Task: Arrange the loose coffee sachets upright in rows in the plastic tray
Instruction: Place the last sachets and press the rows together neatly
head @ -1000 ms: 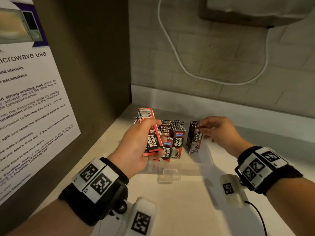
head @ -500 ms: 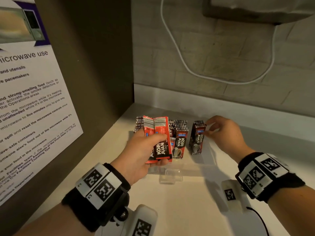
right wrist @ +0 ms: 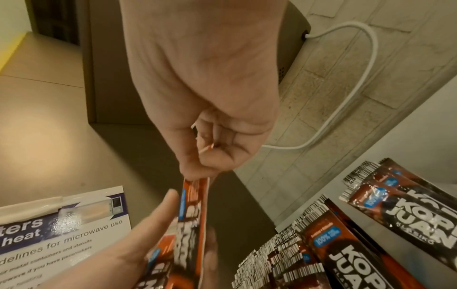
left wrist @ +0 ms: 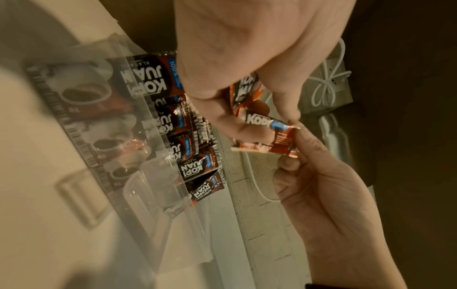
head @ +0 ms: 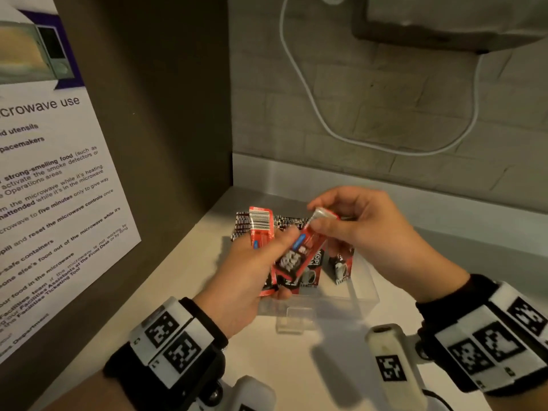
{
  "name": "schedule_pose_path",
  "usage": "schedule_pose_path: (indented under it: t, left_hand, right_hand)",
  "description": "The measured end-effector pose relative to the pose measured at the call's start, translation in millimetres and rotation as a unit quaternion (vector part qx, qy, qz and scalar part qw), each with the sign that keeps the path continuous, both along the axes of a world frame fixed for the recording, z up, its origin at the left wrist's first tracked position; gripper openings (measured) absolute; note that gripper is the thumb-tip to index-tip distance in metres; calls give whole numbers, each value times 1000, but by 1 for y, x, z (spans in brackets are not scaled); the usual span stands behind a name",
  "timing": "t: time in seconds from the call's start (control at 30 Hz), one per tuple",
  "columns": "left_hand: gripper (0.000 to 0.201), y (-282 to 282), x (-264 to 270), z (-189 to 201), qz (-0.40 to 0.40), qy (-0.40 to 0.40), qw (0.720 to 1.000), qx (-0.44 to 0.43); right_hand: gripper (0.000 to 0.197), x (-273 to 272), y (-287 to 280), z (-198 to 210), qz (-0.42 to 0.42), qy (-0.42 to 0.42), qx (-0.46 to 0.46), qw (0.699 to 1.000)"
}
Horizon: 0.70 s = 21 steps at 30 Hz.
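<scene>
Holding: the left hand (head: 243,280), at centre frame of the head view, has its fingers curled round a small bunch of sachets (head: 262,232), one turned barcode-side out.
Right hand: the right hand (head: 358,229) pinches the top end of a single sachet (head: 299,256) between thumb and fingertips; that sachet tilts down to the left, its lower end against the left hand's bunch and thumb.
Sachet look: slim red and dark brown packets, white "KOPI JUAN" lettering, a blue "100%" badge, a coffee cup picture at one end, striped black-and-white crimped edges.
Tray: the clear plastic tray (head: 364,304) sits on the pale counter (head: 296,366) just below centre frame, under both hands.
Rows: upright sachets (head: 341,266) stand in the tray in rows, printed faces toward the camera; the right wrist view shows them (right wrist: 366,244) packed close at lower right.
Around: a microwave-use notice (head: 53,185) hangs at the left of the frame; a white cable (head: 311,93) loops down the tiled wall at upper right.
</scene>
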State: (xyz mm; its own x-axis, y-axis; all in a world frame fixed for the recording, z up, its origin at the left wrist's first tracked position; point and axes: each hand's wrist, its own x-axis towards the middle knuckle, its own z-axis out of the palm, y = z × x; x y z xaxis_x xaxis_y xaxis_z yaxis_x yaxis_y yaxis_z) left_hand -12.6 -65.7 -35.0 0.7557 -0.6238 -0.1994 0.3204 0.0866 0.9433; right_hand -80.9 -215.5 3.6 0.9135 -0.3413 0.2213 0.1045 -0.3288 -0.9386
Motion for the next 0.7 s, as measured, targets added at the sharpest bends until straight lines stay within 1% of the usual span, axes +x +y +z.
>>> schedule_pose_path:
  t: [0.03,0.07,0.1,0.17,0.2,0.27,0.33,0.43,0.47,0.57,0.6,0.63,0.7]
  left_hand:
    - [36,1,3,0,17,23,1000,0]
    - [32,2,6,1,35,50,998,-4]
    - [27,4,9,1,48,72,996,-19]
    - [14,7,12,4,62,96,992,-62]
    - [10,8,13,5,71,100,989,-84]
    - [20,9,15,6,100,91,983,-121]
    - [28,9,17,6,128,68,980,-133]
    - [31,9,17,5,139,15,982,-130]
    - [32,9,16,5,136,-7,983,-122]
    - [32,4,9,5,113,-49,987,-100]
    - [32,2,6,6,107,-53,988,-99]
    - [32,0,4,6,103,-53,988,-103]
    - [31,-2,5,10,106,-32,986,-122]
  right_hand:
    - [20,-1,0,0,-8,-37,14,999]
    - [23,-4,0,-1,-4,-74,33,997]
    - [25,-6,0,-3,14,-103,50,993]
    - [22,-10,2,-11,66,-125,63,988]
    - [20,-12,4,-16,82,-124,48,988]
    - [14,-15,5,-26,90,-117,-8,989]
    - [11,-18,6,-31,90,-101,-58,989]
    - [9,-23,7,-27,124,-50,-67,989]
    - [16,-22,8,-22,120,-35,-71,990]
    - [51,-14,6,-11,45,15,-96,994]
    - [61,-10,7,-8,47,46,-93,993]
    - [68,-8,7,-5,69,74,-85,991]
    - [76,-8,6,-5,124,103,-63,985]
